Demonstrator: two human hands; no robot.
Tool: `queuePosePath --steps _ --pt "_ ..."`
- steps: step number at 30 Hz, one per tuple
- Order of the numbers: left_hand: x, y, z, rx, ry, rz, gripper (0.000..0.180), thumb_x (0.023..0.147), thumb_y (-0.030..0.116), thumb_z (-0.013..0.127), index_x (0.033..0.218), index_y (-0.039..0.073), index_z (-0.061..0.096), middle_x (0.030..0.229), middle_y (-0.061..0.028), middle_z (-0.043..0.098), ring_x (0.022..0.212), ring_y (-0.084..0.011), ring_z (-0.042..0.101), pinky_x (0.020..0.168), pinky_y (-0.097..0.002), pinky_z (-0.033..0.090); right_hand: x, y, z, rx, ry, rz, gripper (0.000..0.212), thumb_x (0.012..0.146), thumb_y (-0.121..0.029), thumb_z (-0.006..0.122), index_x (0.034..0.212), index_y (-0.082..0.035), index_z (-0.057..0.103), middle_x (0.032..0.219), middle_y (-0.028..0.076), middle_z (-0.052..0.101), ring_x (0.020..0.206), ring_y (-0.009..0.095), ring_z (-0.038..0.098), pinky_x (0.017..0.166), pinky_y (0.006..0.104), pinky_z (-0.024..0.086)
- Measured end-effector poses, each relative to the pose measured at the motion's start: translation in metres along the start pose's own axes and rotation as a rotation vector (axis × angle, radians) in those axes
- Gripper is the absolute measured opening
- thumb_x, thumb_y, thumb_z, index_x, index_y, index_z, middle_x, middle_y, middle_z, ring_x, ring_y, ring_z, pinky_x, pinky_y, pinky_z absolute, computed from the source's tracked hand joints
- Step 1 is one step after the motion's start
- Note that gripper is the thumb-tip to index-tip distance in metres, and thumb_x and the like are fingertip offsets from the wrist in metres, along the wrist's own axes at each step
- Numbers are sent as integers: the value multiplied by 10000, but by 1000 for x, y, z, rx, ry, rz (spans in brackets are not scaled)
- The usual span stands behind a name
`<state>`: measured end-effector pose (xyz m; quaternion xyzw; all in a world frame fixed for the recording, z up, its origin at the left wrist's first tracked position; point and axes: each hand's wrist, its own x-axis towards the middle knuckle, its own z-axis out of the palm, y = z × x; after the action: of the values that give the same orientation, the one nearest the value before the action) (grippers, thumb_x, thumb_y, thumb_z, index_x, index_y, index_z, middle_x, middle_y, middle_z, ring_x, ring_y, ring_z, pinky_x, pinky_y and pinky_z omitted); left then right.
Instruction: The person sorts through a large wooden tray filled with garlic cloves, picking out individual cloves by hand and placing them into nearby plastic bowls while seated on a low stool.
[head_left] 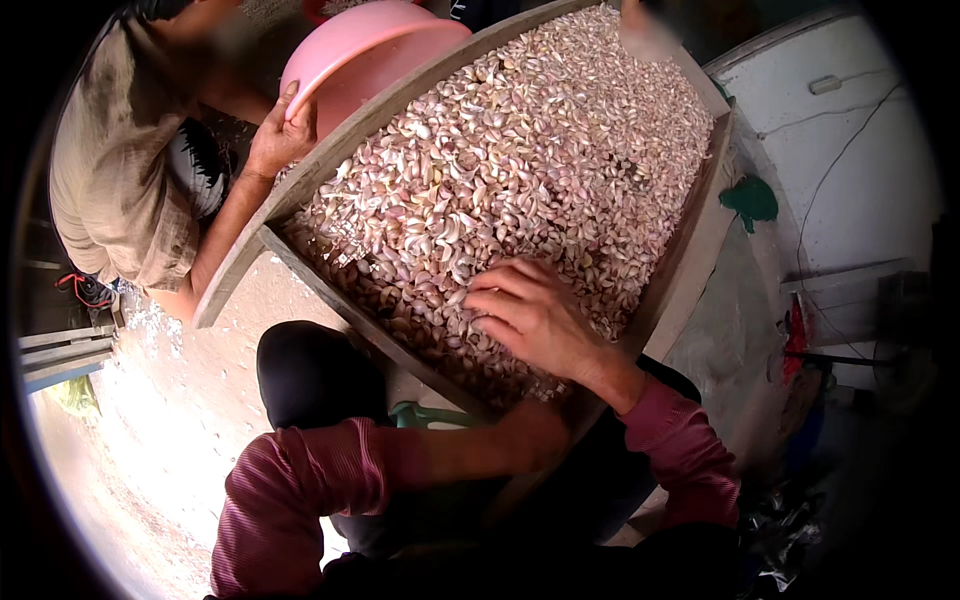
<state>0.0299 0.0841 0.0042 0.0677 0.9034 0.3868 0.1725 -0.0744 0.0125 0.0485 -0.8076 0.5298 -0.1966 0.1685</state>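
Loose garlic cloves (520, 170) in white, pink and purple skins fill a large wooden tray (372, 112) in front of me. My right hand (525, 310) rests on the cloves near the tray's close end, its fingers curved and somewhat apart, with no clove clearly gripped. My left forearm reaches across from the lower left, and my left hand (540, 432) is at the near corner of the tray. Shadow and blur hide its fingers, so what it touches does not show.
At the left, another person's hand (282, 138) grips the rim of a pink basin (345, 62) tilted beside the tray. A further person's blurred hand (647, 35) is over the far end. A green cloth-like thing (752, 202) lies right of the tray. Pale scraps litter the floor (150, 430).
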Motion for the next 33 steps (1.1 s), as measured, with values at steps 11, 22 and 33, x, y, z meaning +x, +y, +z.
queuePosePath --steps 11,22,33 --pt "13 -8 15 -198 160 28 672 835 459 683 1329 35 514 1283 -215 567 1161 -384 584 902 -486 526 47 16 54 -28 30 -287 176 876 -93 594 1032 -67 671 1163 60 584 1129 226 530 983 409 401" --pt "12 -6 2 -206 97 -23 320 810 418 729 782 99 737 795 -123 722 769 -332 715 637 -432 584 18 167 -11 71 320 372 280 851 -66 714 1125 -25 675 1025 133 673 908 295 667 794 398 540" --pt "13 -6 -8 -206 4 -17 374 829 452 702 795 81 728 755 -128 708 741 -337 713 623 -450 573 3 131 -36 1023 358 764 201 936 -110 678 1092 14 708 902 30 704 766 83 667 606 184 456"
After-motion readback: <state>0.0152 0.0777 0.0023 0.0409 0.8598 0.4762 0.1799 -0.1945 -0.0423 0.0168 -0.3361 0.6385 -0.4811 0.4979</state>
